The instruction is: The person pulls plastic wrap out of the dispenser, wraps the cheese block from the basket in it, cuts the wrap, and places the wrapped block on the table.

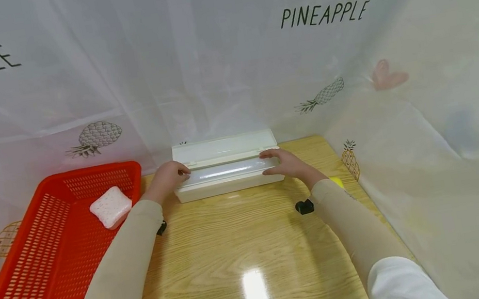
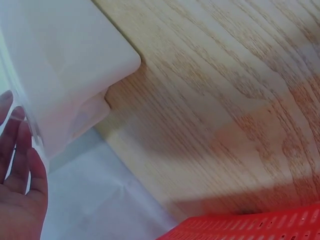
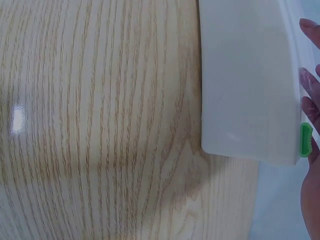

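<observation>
A long white cling film dispenser (image 1: 232, 186) lies at the back of the table, its lid (image 1: 224, 146) raised. Inside it sits a shiny roll of cling film (image 1: 224, 170). My left hand (image 1: 166, 180) holds the roll's left end, thumb and fingers bent around it. At the other end, my right hand (image 1: 290, 163) grips the roll with its fingers above and thumb below. In the left wrist view, the left fingers (image 2: 21, 170) reach over the dispenser's rim. A green slider (image 3: 306, 140) shows at the dispenser's corner beside the right fingers. The roll's ends are partly hidden.
A red plastic basket (image 1: 55, 252) stands at the left with a pale pink sponge (image 1: 111, 207) in it. Something yellow (image 1: 336, 182) shows partly behind the right forearm. A pineapple-print curtain (image 1: 216, 59) hangs close behind the wooden table (image 1: 219, 257).
</observation>
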`<state>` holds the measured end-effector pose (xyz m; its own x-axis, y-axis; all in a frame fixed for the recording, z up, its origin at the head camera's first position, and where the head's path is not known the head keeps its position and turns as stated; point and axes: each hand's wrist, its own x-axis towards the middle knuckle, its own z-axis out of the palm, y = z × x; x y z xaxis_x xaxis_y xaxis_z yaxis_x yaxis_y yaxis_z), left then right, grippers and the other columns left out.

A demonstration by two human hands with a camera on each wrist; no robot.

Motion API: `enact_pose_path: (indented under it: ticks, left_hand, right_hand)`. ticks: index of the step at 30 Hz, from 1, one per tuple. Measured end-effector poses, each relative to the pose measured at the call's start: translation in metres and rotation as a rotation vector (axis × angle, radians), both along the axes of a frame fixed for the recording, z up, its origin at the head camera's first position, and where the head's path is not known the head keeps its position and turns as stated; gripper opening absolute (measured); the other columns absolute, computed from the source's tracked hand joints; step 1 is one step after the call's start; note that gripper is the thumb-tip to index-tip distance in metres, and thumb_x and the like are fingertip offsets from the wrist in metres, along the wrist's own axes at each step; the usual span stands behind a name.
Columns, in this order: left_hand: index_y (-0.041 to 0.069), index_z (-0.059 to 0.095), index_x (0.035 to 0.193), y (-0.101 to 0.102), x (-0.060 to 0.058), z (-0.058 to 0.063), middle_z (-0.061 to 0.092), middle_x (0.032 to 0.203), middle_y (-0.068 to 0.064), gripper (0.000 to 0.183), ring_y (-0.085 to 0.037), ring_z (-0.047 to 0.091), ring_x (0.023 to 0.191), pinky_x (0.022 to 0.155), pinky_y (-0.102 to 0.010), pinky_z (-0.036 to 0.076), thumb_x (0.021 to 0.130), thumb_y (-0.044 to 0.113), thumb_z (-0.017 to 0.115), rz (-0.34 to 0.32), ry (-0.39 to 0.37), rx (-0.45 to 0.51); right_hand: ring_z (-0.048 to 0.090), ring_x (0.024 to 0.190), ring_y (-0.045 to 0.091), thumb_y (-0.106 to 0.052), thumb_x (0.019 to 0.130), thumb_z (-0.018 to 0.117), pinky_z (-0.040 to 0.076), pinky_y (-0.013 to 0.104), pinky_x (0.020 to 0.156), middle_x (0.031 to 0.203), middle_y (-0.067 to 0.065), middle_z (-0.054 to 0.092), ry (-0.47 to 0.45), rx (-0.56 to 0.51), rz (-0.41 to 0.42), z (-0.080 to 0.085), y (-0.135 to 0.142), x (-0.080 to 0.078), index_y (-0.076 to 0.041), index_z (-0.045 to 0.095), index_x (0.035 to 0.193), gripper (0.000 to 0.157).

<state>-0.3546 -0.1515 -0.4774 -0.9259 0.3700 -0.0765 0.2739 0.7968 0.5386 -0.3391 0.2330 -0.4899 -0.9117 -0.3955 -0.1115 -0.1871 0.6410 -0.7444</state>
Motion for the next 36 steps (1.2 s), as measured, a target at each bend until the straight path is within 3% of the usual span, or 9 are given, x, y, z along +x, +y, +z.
enact_pose_path:
  ticks: [5, 9, 17, 26, 30, 36]
  left_hand:
    - [0.001, 0.072, 0.111, -0.001, 0.002, 0.004, 0.065, 0.116, -0.017, 0.020, -0.034, 0.055, 0.107, 0.101, -0.048, 0.042, 0.096, 0.009, 0.062, 0.063, -0.026, 0.045]
    - [0.001, 0.072, 0.112, -0.002, 0.002, 0.007, 0.064, 0.118, -0.017, 0.020, -0.034, 0.054, 0.109, 0.102, -0.048, 0.041, 0.098, 0.009, 0.059, 0.114, -0.055, 0.088]
    - [0.002, 0.073, 0.110, -0.004, 0.000, 0.009, 0.063, 0.122, -0.019, 0.020, -0.036, 0.053, 0.113, 0.104, -0.049, 0.039, 0.097, 0.007, 0.060, 0.131, -0.049, 0.087]
    - [0.001, 0.071, 0.103, -0.008, -0.004, 0.003, 0.068, 0.099, -0.015, 0.012, -0.030, 0.059, 0.096, 0.091, -0.043, 0.048, 0.092, 0.002, 0.066, 0.114, 0.028, 0.228]
    - [0.001, 0.070, 0.096, -0.008, -0.005, 0.003, 0.067, 0.100, -0.014, 0.007, -0.031, 0.056, 0.095, 0.091, -0.043, 0.048, 0.091, 0.000, 0.066, 0.134, 0.021, 0.267]
    - [0.001, 0.073, 0.096, -0.008, -0.009, 0.004, 0.064, 0.104, -0.016, 0.015, -0.031, 0.054, 0.094, 0.087, -0.040, 0.050, 0.095, -0.001, 0.059, 0.153, -0.064, 0.259]
  right_hand:
    - [0.027, 0.141, 0.029, -0.029, 0.092, 0.070, 0.025, 0.052, 0.112, 0.151, 0.006, 0.039, -0.009, 0.009, -0.027, -0.002, -0.003, -0.003, -0.014, 0.050, 0.142, 0.056]
    - [0.031, 0.140, 0.028, -0.025, 0.095, 0.066, 0.027, 0.051, 0.112, 0.148, 0.007, 0.043, -0.003, 0.003, -0.044, -0.004, -0.003, -0.007, -0.013, 0.053, 0.139, 0.048]
    - [0.042, 0.130, 0.033, -0.014, 0.092, 0.069, 0.034, 0.050, 0.108, 0.132, 0.013, 0.055, 0.065, 0.042, -0.130, -0.008, 0.001, -0.011, -0.007, 0.066, 0.124, 0.033]
    - [0.050, 0.094, 0.027, -0.014, 0.095, 0.065, 0.045, 0.046, 0.085, 0.098, 0.009, 0.059, 0.115, 0.029, -0.183, -0.007, 0.007, -0.011, -0.005, 0.073, 0.109, 0.018]
    - [0.050, 0.096, 0.025, -0.015, 0.095, 0.065, 0.045, 0.043, 0.085, 0.102, 0.009, 0.062, 0.090, -0.040, -0.228, -0.004, 0.010, -0.011, -0.007, 0.074, 0.103, 0.015]
    - [0.057, 0.095, 0.024, -0.017, 0.097, 0.062, 0.049, 0.034, 0.070, 0.110, 0.009, 0.065, 0.059, -0.125, -0.271, -0.004, 0.008, -0.014, -0.006, 0.073, 0.104, 0.017]
